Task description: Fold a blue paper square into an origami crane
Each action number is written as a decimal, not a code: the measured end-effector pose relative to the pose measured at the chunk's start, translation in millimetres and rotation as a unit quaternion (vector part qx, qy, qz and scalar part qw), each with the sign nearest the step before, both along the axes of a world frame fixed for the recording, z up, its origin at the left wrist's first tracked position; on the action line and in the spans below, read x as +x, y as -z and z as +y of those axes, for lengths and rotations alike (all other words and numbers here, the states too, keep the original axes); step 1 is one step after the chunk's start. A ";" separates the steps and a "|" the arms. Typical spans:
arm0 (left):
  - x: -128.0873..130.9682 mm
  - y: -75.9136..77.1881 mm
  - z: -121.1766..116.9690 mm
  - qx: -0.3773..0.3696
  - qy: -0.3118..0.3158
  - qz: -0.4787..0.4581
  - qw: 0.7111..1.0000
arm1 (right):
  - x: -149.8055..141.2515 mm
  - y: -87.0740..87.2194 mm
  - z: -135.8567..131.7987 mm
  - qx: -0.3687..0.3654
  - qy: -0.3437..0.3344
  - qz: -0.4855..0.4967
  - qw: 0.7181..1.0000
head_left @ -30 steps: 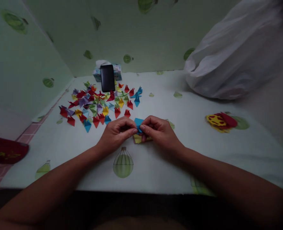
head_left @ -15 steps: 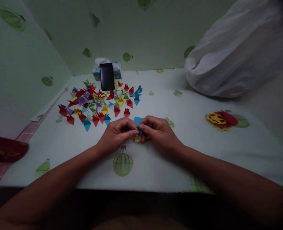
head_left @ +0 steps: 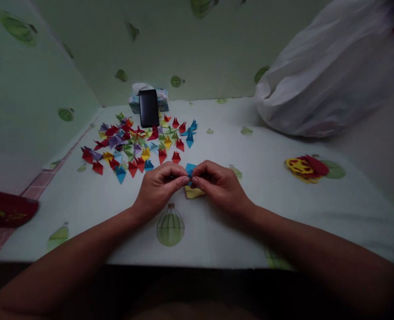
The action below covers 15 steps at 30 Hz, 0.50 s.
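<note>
A small piece of blue folded paper [head_left: 190,169] is pinched between my two hands at the middle of the table. My left hand [head_left: 162,184] grips its left side with thumb and forefinger. From the right, my right hand [head_left: 220,182] pinches the same paper, its fingertips nearly touching the left ones. Part of the paper is hidden behind the fingers. Just below lies a small stack of yellow paper [head_left: 193,193], partly covered by my right hand. Beyond my left hand spreads a pile of folded paper birds [head_left: 137,142] in red, blue, green, yellow and purple.
A black phone [head_left: 149,108] leans on a tissue box [head_left: 163,100] behind the pile. At the back right sits a large white plastic bag [head_left: 313,84]. Red and yellow cut-out pieces [head_left: 303,168] lie at the right, and a dark red object [head_left: 10,208] at the left edge.
Both hands keep their pinch on the blue paper, with small finger shifts. My right fingers have drawn up slightly, so more of the yellow stack shows.
</note>
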State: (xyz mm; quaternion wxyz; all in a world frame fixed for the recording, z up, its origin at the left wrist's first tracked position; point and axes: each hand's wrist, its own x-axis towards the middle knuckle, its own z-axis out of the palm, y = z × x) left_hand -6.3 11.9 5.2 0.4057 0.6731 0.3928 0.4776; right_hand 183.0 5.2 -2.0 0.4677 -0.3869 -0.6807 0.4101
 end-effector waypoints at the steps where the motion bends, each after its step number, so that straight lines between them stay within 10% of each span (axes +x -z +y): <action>1: 0.0 -0.3 -0.4 -0.008 0.004 -0.003 1.000 | 0.0 -0.2 -0.1 -0.002 -0.003 -0.001 1.000; 8: 0.3 -1.5 2.3 -0.157 0.007 -0.077 0.985 | -0.5 0.2 -0.5 -0.015 -0.006 -0.015 1.000; 15: 2.8 -5.3 -1.0 -0.151 0.000 -0.022 0.988 | -0.2 0.9 0.1 0.005 -0.003 -0.021 1.000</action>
